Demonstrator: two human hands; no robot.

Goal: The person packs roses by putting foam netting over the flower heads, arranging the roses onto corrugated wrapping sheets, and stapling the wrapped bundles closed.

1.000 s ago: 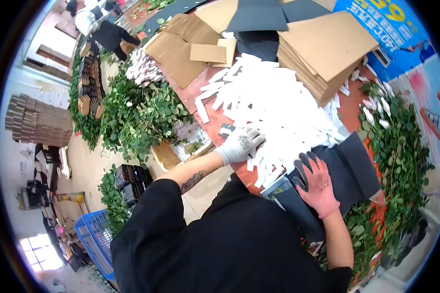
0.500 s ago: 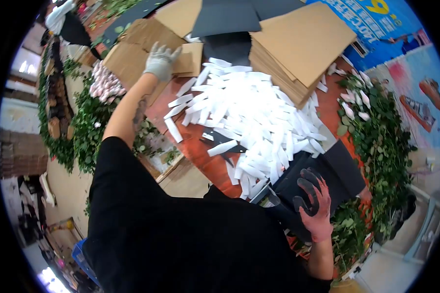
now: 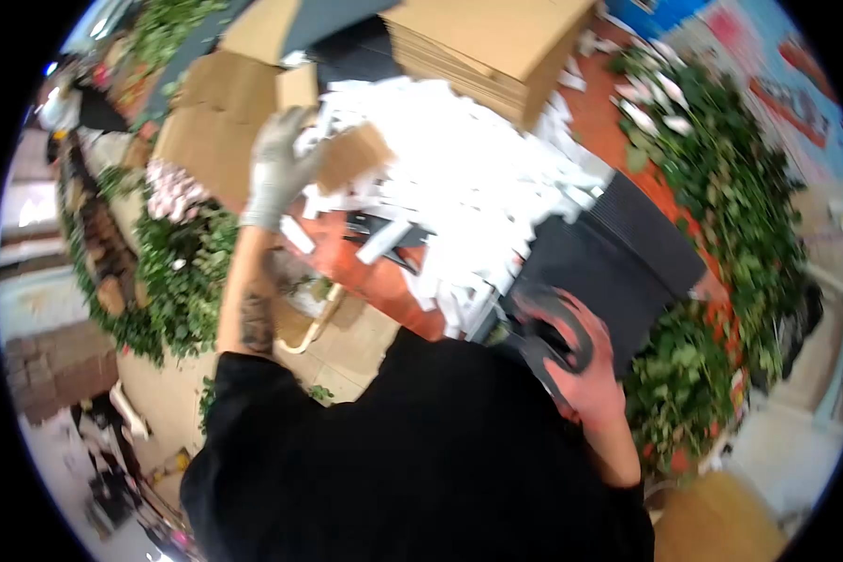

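My left hand (image 3: 279, 167), in a whitish glove, is closed on a small brown cardboard piece (image 3: 354, 155), which juts out to its right over the white strips. The fingers are blurred by motion. Under and beyond the piece lies a big heap of white strips (image 3: 459, 187). My right hand (image 3: 571, 348), in a red glove with dark fingertips, is held in a loose curve above a black sheet or folder (image 3: 590, 272). A gap shows between its thumb and fingers, and I see nothing in it.
A stack of cardboard sheets (image 3: 496, 47) stands behind the heap. Larger cardboard (image 3: 211, 122) lies to the left. Leafy stems with pale flowers (image 3: 731, 187) line the right side, with more greenery (image 3: 192, 272) at left. Orange-red table surface (image 3: 356, 267) shows near the strips.
My left hand has moved down and closed on a small cardboard piece, now over the white strips. My right hand has shifted slightly up and left, its fingers curling more. The view has turned.
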